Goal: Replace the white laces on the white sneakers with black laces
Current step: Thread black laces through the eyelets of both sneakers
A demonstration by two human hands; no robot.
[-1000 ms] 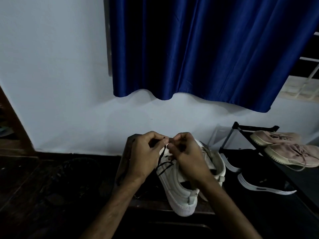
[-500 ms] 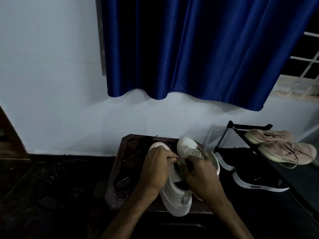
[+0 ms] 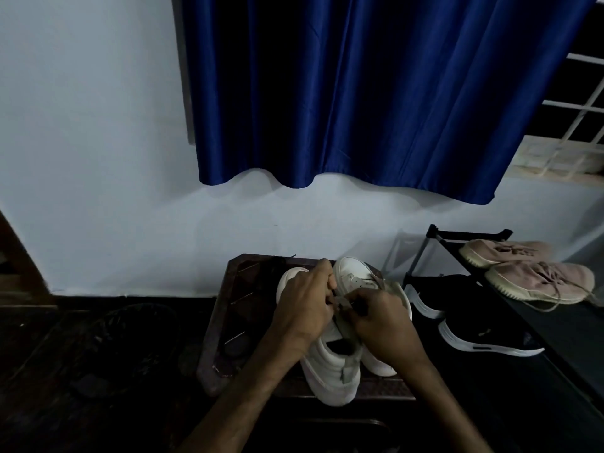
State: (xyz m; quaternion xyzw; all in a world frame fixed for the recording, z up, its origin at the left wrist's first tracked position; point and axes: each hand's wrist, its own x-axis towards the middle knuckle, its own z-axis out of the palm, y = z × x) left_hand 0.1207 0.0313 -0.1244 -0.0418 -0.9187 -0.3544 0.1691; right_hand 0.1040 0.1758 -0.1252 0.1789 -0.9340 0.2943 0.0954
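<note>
Two white sneakers stand side by side on a dark stool [image 3: 228, 322]. The nearer sneaker [image 3: 330, 371] points away from me, its heel toward the camera. My left hand [image 3: 305, 305] curls over its lacing area and my right hand [image 3: 382, 322] curls in from the right; both pinch at the eyelets near the tongue. A short bit of black lace [image 3: 341, 302] shows between the fingertips. The second white sneaker [image 3: 354, 273] lies behind my right hand, with its pale lace visible on top.
A black shoe rack [image 3: 470, 235] stands to the right, holding pink sneakers [image 3: 536, 279] on top and black sneakers [image 3: 487, 335] below. A blue curtain [image 3: 359, 93] hangs on the white wall behind. A dark wire basket [image 3: 130, 341] sits on the dark floor at left.
My hands and the sneaker have come down from a raised position to rest low on the stool. The loose black lace strands seen earlier are now hidden under my hands.
</note>
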